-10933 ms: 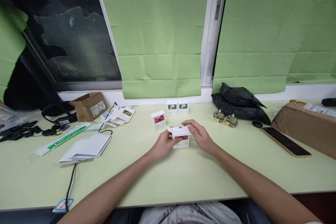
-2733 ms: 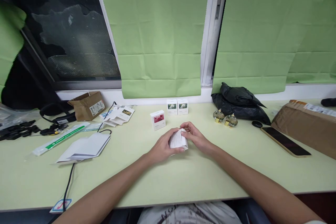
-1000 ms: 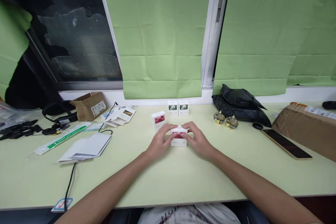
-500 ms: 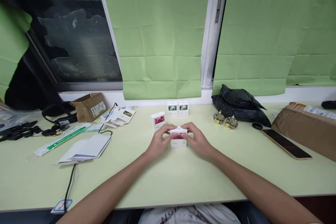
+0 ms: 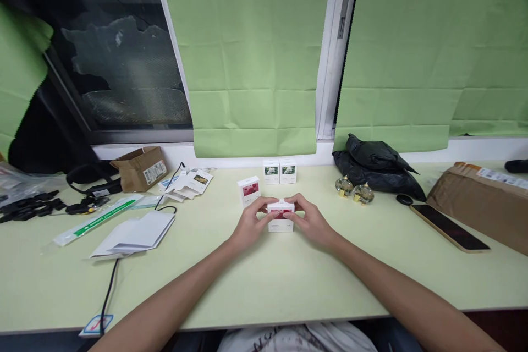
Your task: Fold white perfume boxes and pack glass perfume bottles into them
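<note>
A small white carton with a red flower picture (image 5: 281, 226) stands upright on the table in front of me. My left hand (image 5: 251, 224) grips its left side, thumb on the front face and fingers around the top edge. On the opposite side my right hand (image 5: 312, 222) holds it the same way. The thumbs partly cover the red picture. Just behind my left hand stands a similar white carton with a red picture (image 5: 249, 190). Two white cartons with white-flower pictures (image 5: 271, 171) stand side by side farther back.
Two round glass bottles with gold parts (image 5: 363, 193) stand right of centre, by a black plastic bag (image 5: 375, 170). A phone (image 5: 449, 227) lies beside a brown parcel (image 5: 482, 203). Leftward are folded white papers (image 5: 142, 231), a black cable (image 5: 110, 291) and an open cardboard box (image 5: 139, 169).
Both hands stay on the carton with almost the same grip. The whole view has shifted very slightly; nothing else has visibly moved.
</note>
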A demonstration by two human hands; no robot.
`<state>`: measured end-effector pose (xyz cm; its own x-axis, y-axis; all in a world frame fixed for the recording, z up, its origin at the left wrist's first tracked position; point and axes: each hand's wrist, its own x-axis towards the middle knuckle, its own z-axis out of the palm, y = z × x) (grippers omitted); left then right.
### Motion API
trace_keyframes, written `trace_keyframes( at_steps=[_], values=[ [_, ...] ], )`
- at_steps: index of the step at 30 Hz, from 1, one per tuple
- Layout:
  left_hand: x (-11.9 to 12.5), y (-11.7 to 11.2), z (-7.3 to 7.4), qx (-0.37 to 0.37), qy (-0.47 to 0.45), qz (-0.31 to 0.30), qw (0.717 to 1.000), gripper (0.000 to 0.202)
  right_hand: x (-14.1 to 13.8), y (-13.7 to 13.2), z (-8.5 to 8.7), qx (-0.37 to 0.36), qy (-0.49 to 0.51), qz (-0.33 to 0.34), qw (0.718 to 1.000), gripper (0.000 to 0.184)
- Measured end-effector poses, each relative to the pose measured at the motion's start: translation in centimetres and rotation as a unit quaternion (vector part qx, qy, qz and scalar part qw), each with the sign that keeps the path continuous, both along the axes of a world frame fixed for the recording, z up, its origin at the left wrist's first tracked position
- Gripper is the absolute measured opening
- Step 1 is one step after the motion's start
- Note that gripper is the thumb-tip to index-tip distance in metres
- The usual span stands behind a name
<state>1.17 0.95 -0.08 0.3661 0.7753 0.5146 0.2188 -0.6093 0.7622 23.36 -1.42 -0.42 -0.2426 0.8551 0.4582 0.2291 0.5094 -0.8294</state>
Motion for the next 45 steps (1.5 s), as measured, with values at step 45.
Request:
trace_keyframes(
  at_steps=[45],
  values=[
    [-2.6, 4.6, -2.4, -0.109, -0.025, 0.014, 0.994, 0.049, 3.1, 4.0, -2.6, -0.034, -0.049, -0.098, 0.993, 0.031]
  ],
)
